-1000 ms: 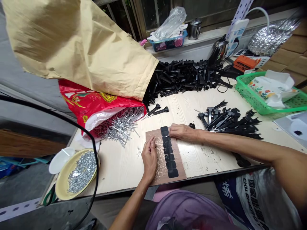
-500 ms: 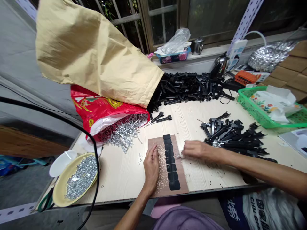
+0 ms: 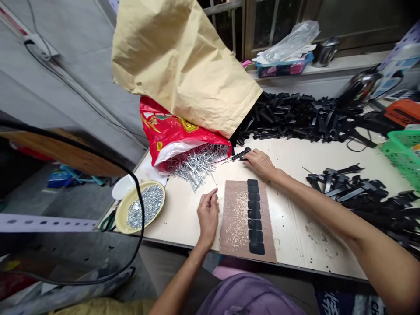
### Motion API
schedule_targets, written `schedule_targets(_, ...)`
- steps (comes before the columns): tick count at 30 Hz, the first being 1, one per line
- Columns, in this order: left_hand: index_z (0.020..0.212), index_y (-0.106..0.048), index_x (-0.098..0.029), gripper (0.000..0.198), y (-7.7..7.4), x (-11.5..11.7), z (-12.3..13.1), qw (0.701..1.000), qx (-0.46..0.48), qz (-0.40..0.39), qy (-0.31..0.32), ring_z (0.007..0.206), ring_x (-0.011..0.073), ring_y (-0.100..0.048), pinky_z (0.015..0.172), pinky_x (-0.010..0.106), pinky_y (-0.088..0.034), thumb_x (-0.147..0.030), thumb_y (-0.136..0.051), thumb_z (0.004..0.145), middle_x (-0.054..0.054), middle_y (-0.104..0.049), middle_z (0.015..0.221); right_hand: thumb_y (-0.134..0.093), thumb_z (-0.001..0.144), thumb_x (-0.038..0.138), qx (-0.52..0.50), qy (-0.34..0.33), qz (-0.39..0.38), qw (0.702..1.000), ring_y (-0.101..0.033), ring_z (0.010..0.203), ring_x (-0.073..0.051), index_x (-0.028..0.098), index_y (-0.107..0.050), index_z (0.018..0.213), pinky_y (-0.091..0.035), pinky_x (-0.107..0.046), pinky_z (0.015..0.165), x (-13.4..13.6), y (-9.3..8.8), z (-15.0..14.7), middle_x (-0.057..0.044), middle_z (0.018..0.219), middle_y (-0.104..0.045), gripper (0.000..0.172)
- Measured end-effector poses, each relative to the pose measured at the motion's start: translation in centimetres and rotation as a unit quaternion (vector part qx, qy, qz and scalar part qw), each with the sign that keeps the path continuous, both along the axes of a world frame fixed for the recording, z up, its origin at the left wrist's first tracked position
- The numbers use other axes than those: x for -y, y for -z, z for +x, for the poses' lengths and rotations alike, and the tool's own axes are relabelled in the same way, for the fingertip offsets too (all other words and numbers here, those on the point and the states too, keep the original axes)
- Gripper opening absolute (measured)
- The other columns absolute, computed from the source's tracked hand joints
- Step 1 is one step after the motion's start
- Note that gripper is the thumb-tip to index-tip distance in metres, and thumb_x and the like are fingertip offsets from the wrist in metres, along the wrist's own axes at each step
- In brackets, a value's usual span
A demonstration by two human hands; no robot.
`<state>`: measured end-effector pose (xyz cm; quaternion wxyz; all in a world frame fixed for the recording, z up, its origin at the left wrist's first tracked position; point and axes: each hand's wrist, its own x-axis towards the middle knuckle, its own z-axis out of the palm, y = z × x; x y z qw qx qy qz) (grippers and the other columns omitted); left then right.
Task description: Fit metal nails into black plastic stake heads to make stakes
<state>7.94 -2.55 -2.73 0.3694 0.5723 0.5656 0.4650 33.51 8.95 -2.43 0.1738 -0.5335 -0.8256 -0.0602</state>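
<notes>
My right hand (image 3: 260, 163) reaches to the far side of the table, its fingers closed around the end of a black T-headed plastic piece, mostly hidden. Beside it lies a similar black plastic piece (image 3: 242, 153), with thin metal pins near both. My left hand (image 3: 208, 215) hovers or rests by the left edge of a brown board (image 3: 234, 247), fingers loosely bent and apart, holding nothing visible. On the board, a row of black rounded pads (image 3: 254, 213) runs from far to near, with tiny pale bits (image 3: 236, 218) scattered to its left.
Silver pins (image 3: 193, 168) spill from a red bag (image 3: 177, 127) beneath a large tan sack (image 3: 187, 65). Black pieces form a back heap (image 3: 295, 116) and a right pile (image 3: 364, 188). A yellow bowl (image 3: 120, 218) holds small metal parts. A black cable (image 3: 139, 197) crosses the left.
My right hand has moved from beside the board to the black pieces near the red bag. My left hand has drawn left off the board. The view has turned left.
</notes>
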Motion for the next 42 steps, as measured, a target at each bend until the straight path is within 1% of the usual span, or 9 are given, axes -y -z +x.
schedule_targets(6, 0.102, -0.067, -0.019, 0.026, 1.1, -1.3, -5.6, 0.971, -0.215, 0.084, 0.056, 0.080, 0.0169, -0.058, 0.073, 0.028, -0.045, -0.031, -0.047, 0.089, 0.006, -0.059, 0.085, -0.044, 0.093, 0.028, -0.002, -0.005, -0.009, 1.000, -0.046, 0.088, -0.021, 0.020, -0.063, 0.104, -0.033, -0.031, 0.073, -1.7, 2.7, -1.0, -0.008, 0.094, -0.057, 0.024)
schedule_targets(15, 0.100, -0.066, -0.024, 0.025, 0.9, -1.6, -4.1, 0.874, -0.419, 0.129, 0.208, 0.078, 0.0139, -0.054, 0.061, 0.023, -0.038, -0.029, -0.042, 0.092, 0.004, -0.055, 0.089, -0.038, 0.092, 0.022, 0.042, 0.044, -0.043, 0.997, -0.044, 0.089, -0.024, 0.016, -0.063, 0.096, -0.035, -0.032, 0.071, -0.2, 2.2, -1.0, -0.012, 0.095, -0.058, 0.027)
schedule_targets(18, 0.096, -0.065, -0.023, 0.024, 1.0, -1.5, -4.1, 0.864, -0.430, 0.122, 0.231, 0.080, 0.0155, -0.053, 0.060, 0.024, -0.037, -0.027, -0.042, 0.092, 0.004, -0.057, 0.088, -0.039, 0.092, 0.023, 0.013, 0.049, -0.038, 0.998, -0.048, 0.088, -0.023, 0.015, -0.062, 0.093, -0.038, -0.032, 0.072, 0.2, 1.9, -0.7, -0.011, 0.094, -0.059, 0.024)
schedule_targets(21, 0.090, -0.066, -0.021, 0.021, 1.1, -1.7, -4.2, 0.907, -0.345, 0.098, 0.221, 0.083, 0.0165, -0.054, 0.064, 0.025, -0.039, -0.027, -0.046, 0.090, 0.005, -0.059, 0.086, -0.039, 0.092, 0.021, -0.091, 0.041, -0.008, 0.995, -0.052, 0.088, -0.021, 0.015, -0.060, 0.095, -0.042, -0.032, 0.074, 1.5, 0.6, -1.1, -0.010, 0.096, -0.059, 0.022)
schedule_targets(25, 0.080, -0.067, -0.016, 0.021, 0.1, -2.2, -3.8, 0.993, -0.018, -0.050, 0.106, 0.069, 0.0133, -0.055, 0.058, 0.023, -0.040, -0.037, -0.062, 0.079, 0.004, -0.061, 0.077, -0.042, 0.091, 0.019, -0.236, -0.021, 0.020, 0.971, -0.055, 0.089, -0.019, 0.016, -0.059, 0.103, -0.046, -0.033, 0.079, 5.4, -2.6, -3.7, -0.008, 0.096, -0.060, 0.021)
schedule_targets(29, 0.082, -0.066, -0.011, 0.033, -2.0, -2.6, -2.7, 0.907, 0.341, -0.237, 0.070, 0.053, 0.0048, -0.048, 0.049, 0.018, -0.037, -0.034, -0.078, 0.061, 0.001, -0.059, 0.069, -0.044, 0.091, 0.017, -0.257, -0.075, -0.013, 0.964, -0.056, 0.089, -0.017, 0.018, -0.060, 0.110, -0.047, -0.031, 0.076, 9.8, -4.9, -7.2, -0.006, 0.095, -0.061, 0.025)
schedule_targets(33, 0.080, -0.065, -0.010, 0.032, -3.6, -2.2, -1.7, 0.837, 0.465, -0.276, 0.080, 0.056, 0.0030, -0.051, 0.055, 0.015, -0.044, -0.023, -0.083, 0.057, -0.001, -0.060, 0.069, -0.046, 0.092, 0.023, -0.209, -0.072, -0.010, 0.975, -0.056, 0.087, -0.016, 0.021, -0.063, 0.108, -0.044, -0.028, 0.072, 11.7, -5.4, -9.1, -0.005, 0.094, -0.061, 0.024)
schedule_targets(37, 0.080, -0.065, -0.010, 0.026, -4.3, -1.7, -1.1, 0.827, 0.490, -0.266, 0.071, 0.058, 0.0034, -0.053, 0.058, 0.015, -0.046, -0.019, -0.081, 0.060, 0.000, -0.060, 0.069, -0.043, 0.094, 0.028, -0.151, -0.052, 0.010, 0.987, -0.056, 0.081, -0.014, 0.023, -0.065, 0.105, -0.040, -0.026, 0.066, 12.0, -5.6, -9.2, -0.004, 0.093, -0.062, 0.024)
schedule_targets(42, 0.078, -0.066, -0.009, 0.028, -4.5, -1.4, -0.7, 0.851, 0.459, -0.247, 0.069, 0.056, 0.0035, -0.052, 0.056, 0.015, -0.046, -0.023, -0.082, 0.058, 0.000, -0.061, 0.067, -0.044, 0.094, 0.029, -0.095, -0.033, 0.041, 0.994, -0.055, 0.078, -0.014, 0.024, -0.064, 0.100, -0.035, -0.026, 0.065, 12.4, -6.0, -9.2, -0.002, 0.090, -0.063, 0.021)
